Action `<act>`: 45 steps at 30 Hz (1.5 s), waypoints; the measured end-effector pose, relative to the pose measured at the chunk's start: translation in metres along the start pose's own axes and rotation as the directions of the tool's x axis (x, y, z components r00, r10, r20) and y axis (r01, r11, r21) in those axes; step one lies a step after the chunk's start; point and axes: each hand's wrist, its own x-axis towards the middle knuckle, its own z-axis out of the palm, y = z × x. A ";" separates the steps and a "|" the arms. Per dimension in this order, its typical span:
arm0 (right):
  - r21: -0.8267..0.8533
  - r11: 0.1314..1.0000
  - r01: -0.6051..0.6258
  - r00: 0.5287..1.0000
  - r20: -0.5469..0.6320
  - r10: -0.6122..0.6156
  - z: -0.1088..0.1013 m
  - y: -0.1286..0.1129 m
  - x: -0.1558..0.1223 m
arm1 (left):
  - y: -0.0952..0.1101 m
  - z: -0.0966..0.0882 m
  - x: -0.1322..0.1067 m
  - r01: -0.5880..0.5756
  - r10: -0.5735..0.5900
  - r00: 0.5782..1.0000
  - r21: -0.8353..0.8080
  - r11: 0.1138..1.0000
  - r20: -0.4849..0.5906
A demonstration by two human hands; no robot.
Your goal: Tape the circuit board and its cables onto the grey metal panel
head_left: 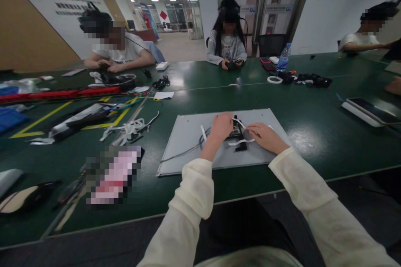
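A grey-white board [178,142] lies on the table in front of me. On its middle sits a black bracket-like device [241,145], partly covered by my hands. A thin white strip [239,122] runs across the device between my two hands. My left hand [222,128] is closed at the strip's left end, its fingertips partly hidden. Its other end is pinched by the fingers of my right hand [265,137]. Another length of white strip [241,142] curves over the device's near part. Left of my left hand, a grey cable [184,153] trails over the board's edge.
To the left lie a pink-screened phone [120,173], tangled white strips [130,130] and a long red bundle [62,94]. A phone on a white box [372,110] lies right. Farther back are a water bottle [284,57], black cables [313,80] and several people seated around the table.
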 end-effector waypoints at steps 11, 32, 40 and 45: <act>0.030 0.992 -0.122 0.988 -0.087 0.124 0.014 -0.056 -0.053 | 0.084 0.008 -0.117 0.053 -0.053 0.996 -0.008 0.999 -0.072; -0.214 0.969 -0.122 0.989 0.061 0.138 0.013 -0.068 -0.063 | 0.067 0.017 -0.123 0.133 -0.135 0.990 -0.053 0.990 -0.042; -0.201 0.972 -0.124 0.989 0.057 0.137 0.012 -0.069 -0.063 | 0.057 0.009 -0.126 0.105 -0.097 0.992 -0.102 0.989 0.084; -0.198 0.971 -0.134 0.989 0.041 0.145 0.015 -0.066 -0.064 | 0.058 0.011 -0.129 0.105 -0.100 0.993 -0.098 0.990 0.063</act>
